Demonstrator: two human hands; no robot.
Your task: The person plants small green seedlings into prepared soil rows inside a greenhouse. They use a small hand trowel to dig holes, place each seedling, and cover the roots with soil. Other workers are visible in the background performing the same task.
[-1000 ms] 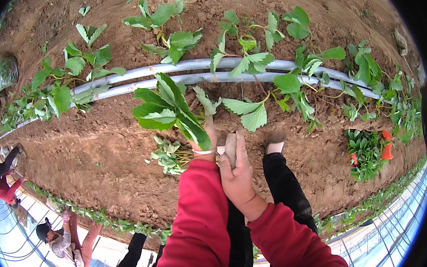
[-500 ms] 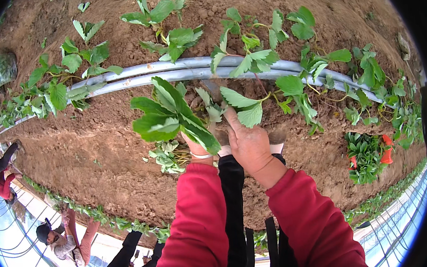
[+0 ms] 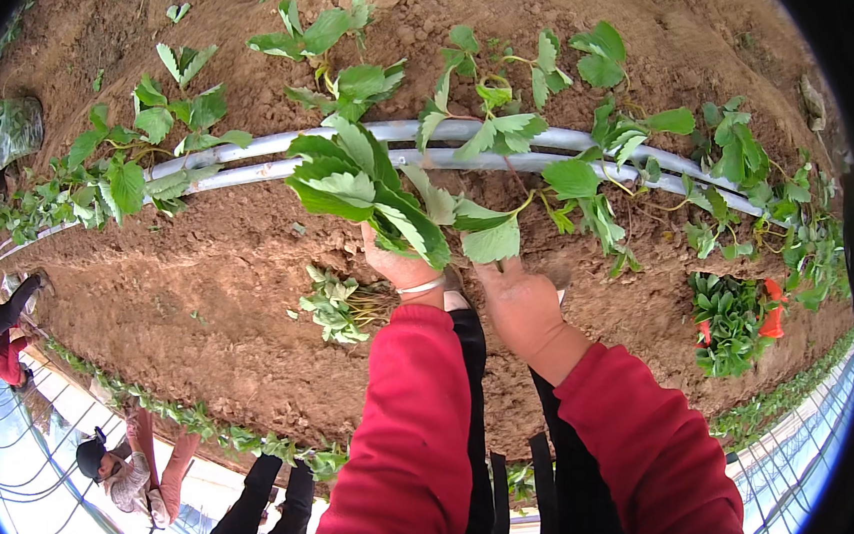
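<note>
Large green leaves of strawberry seedlings (image 3: 366, 186) rise above my left hand (image 3: 402, 267), which is closed round their lower part; its fingers are mostly hidden behind the leaves. A pale band circles that wrist. Just to the right, my right hand (image 3: 518, 305) is low at the soil, its fingertips covered by the leaf of a strawberry plant (image 3: 490, 234) beside the pipes. Whether those fingers grip anything is hidden. Left of my hands, a small bunch of seedlings (image 3: 335, 304) lies on the soil, stems toward me.
Two pale pipes (image 3: 268, 157) run across the bed among planted strawberry plants (image 3: 357, 82). An orange-red bag full of seedlings (image 3: 732, 323) stands at the right. Other people, including one in a dark cap (image 3: 126, 461), are at the left and lower left.
My left hand has moved up and slightly right with the seedlings, whose leaves now overlap the pipes. My right hand has shifted down and right, its fingertips passing under the leaf.
</note>
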